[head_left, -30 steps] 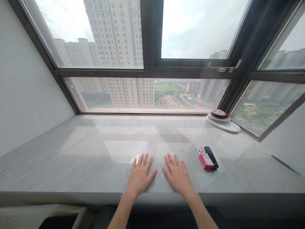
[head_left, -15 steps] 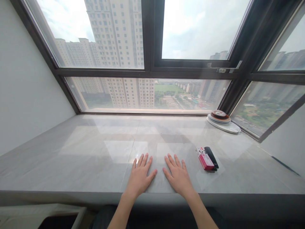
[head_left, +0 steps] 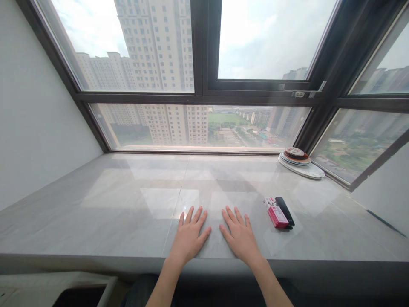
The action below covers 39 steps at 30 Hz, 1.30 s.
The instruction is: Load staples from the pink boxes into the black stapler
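Note:
My left hand [head_left: 187, 238] lies palm down on the glossy grey stone sill [head_left: 105, 217], fingers spread and pointing at the window. Beside it, a short gap to the right, my right hand [head_left: 240, 236] rests flat in the same way. Neither hand holds anything. To the right of my right hand lies a small pink and white box [head_left: 277, 216]. A black stapler-like object [head_left: 285, 211] touches the box's right side and is partly hidden by it.
A stack of plates [head_left: 297, 158] on a white board [head_left: 306, 171] sits in the far right corner. Dark window frames [head_left: 198, 99] border the sill at the back. A white piece of furniture [head_left: 41, 283] stands below the front edge at left.
Both hands stay flat in place on the sill. The whole view has shifted very slightly.

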Motion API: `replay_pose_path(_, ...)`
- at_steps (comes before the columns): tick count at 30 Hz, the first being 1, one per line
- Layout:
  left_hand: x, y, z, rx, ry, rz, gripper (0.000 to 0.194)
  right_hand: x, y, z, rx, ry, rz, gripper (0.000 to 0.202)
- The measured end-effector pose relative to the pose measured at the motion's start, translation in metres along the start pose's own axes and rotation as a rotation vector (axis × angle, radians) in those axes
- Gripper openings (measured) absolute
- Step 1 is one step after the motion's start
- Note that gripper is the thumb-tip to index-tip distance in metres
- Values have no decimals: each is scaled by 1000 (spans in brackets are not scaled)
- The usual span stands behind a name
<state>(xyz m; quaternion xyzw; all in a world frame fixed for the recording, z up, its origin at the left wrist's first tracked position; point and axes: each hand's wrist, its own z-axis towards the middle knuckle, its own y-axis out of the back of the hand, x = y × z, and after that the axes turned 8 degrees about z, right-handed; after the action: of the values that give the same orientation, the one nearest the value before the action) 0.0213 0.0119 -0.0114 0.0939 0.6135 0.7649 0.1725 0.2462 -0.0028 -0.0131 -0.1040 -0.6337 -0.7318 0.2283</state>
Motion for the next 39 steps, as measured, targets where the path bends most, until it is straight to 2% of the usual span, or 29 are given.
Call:
replay_pose_path(4,0,2,0,2,1,-7,58,-1,3,1,-22,-8,150,56)
replay_pose_path(7,1,2,0,8,5,-16,58,-8,17,0,-26,-46,460,47)
replay_pose_path(9,2,1,0,9,5,-22,57,-22,35,-3,-62,-95,687,47)
replay_pose_path(10,2,1,0,6,6,-25,57,-33,47,-5,-112,-130,760,50)
replay_pose_path(12,2,0,0,-4,9,-32,56,-64,74,-9,-301,-222,739,56)
replay_pose_path(15,2,-1,0,-19,18,-45,55,-123,111,-14,-634,-433,471,58)
replay_pose_path(16,1,-2,0,-23,20,-52,55,-142,121,-14,-660,-500,394,59)
replay_pose_path(19,1,-2,0,-35,28,-71,54,-177,135,-12,-457,-556,390,57)
replay_pose_path(21,1,-2,0,-38,33,-76,54,-180,135,-9,-309,-503,451,51)
replay_pose_path(25,1,-1,-1,-30,33,-82,54,-151,117,-3,-216,-407,515,49)
replay_pose_path(30,0,0,-1,-25,47,-127,52,-88,70,11,-152,-285,561,56)
replay_pose_path(36,0,2,2,-88,196,-327,49,12,5,34,-218,-217,508,55)
replay_pose_path(39,-11,1,10,-191,331,-372,52,35,-9,38,-259,-218,482,55)
